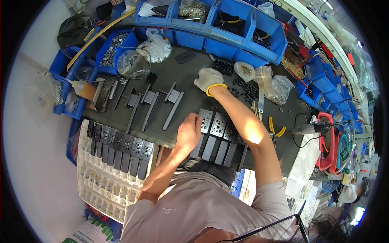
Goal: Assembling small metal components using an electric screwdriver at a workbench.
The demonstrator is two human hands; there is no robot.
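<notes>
My bare left hand [189,131] is at the near edge of the bench, its bent fingers closed against the left side of a grey metal plate [205,120] with a long bar [197,146] below it. That piece is the leftmost of a row of similar plate-and-bar pieces, including its neighbour plate [218,124]. My right hand [210,79], in a white knit glove with a yellow cuff, reaches farther over the bench. Its fingers curl together, and whatever is in them is hidden. Beside it lie many small black parts [245,90] and a black tray [223,67].
Three dark bar assemblies [173,97] stand left on the mat. A pale moulded tray [105,178] holds more plate-and-bar pieces. Blue bins [231,24] line the back. Yellow-handled pliers [276,127], a power screwdriver [310,128] and plastic bags [279,89] lie right.
</notes>
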